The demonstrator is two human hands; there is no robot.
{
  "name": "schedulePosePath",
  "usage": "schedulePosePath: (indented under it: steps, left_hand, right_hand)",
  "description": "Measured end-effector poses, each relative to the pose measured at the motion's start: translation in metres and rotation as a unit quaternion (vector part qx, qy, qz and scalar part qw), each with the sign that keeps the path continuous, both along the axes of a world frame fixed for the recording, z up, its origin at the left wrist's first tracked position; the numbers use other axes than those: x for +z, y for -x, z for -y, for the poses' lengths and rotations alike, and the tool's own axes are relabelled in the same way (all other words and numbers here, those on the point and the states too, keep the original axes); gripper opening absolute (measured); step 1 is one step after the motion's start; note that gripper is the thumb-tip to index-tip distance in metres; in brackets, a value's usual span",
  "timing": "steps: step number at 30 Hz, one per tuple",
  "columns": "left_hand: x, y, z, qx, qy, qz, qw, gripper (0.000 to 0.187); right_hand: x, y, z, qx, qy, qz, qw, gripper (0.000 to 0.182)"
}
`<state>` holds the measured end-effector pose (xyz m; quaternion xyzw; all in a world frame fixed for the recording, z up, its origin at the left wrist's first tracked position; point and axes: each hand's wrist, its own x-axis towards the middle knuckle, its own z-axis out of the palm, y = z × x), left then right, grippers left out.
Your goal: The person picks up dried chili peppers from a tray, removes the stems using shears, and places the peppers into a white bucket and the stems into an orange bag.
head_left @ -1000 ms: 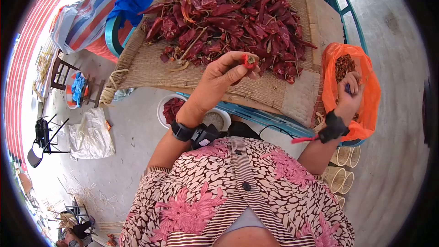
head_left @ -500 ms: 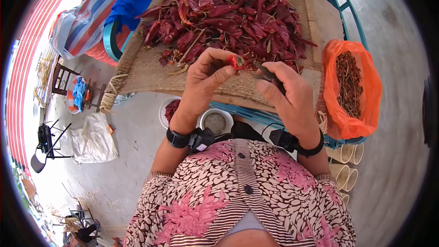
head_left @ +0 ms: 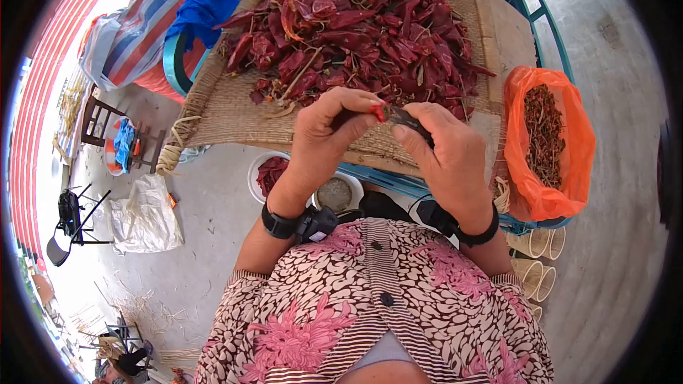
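My left hand (head_left: pixel 329 131) pinches a dried red chili pepper (head_left: pixel 378 109), its greenish stem end turned to the right. In my right hand (head_left: pixel 448 144) is a small dark metal tool (head_left: pixel 413 125); the fingers cover much of it, so its exact kind cannot be made out. The tool's tip meets the chili's stem end. Both hands are closed, above the near edge of a woven mat (head_left: pixel 242 117). Just beyond them a large heap of dried red chilies (head_left: pixel 356 28) lies on this mat.
At the right hangs an orange plastic bag (head_left: pixel 569 149) holding dried stems (head_left: pixel 542 128). Below the mat stand a white bowl of red chilies (head_left: pixel 270 172) and a pale container (head_left: pixel 334 193). A striped sack (head_left: pixel 135 35) and blue cloth (head_left: pixel 203 11) are at the left.
My hands have come together. The right hand has brought the dark tool left against the chili's stem end, and the left hand has shifted slightly right and nearer to me.
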<state>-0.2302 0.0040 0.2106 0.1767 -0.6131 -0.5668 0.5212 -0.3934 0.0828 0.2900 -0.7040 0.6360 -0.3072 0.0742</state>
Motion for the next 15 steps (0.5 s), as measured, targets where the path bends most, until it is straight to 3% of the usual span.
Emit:
schedulePosePath:
  steps: [3, 5, 8, 11, 14, 15]
  left_hand:
    - [-0.003, 0.005, -0.003, 0.047, 0.039, 0.045, 0.997, 0.018]
    - [0.003, 0.008, -0.011, 0.062, -0.006, 0.041, 0.997, 0.016]
    - [0.003, 0.01, -0.014, 0.024, -0.095, -0.011, 0.995, 0.013]
    - [-0.003, 0.011, -0.008, -0.036, -0.153, -0.056, 0.986, 0.012]
    - [-0.028, 0.013, -0.008, -0.077, -0.144, -0.025, 0.986, 0.011]
    - [-0.031, 0.014, -0.008, -0.088, -0.131, -0.005, 0.988, 0.011]
  right_hand:
    - [-0.005, -0.002, 0.0, -0.011, 0.014, 0.001, 1.0, 0.027]
    - [-0.013, 0.0, 0.003, -0.004, 0.035, 0.025, 0.999, 0.025]
    - [-0.012, -0.002, 0.003, 0.005, -0.059, 0.184, 0.981, 0.023]
    - [-0.02, -0.001, 0.002, 0.027, -0.143, 0.425, 0.893, 0.027]
    - [-0.013, 0.019, 0.004, 0.072, -0.202, 0.671, 0.71, 0.032]
    - [-0.006, 0.021, 0.006, 0.053, -0.177, 0.648, 0.739, 0.032]
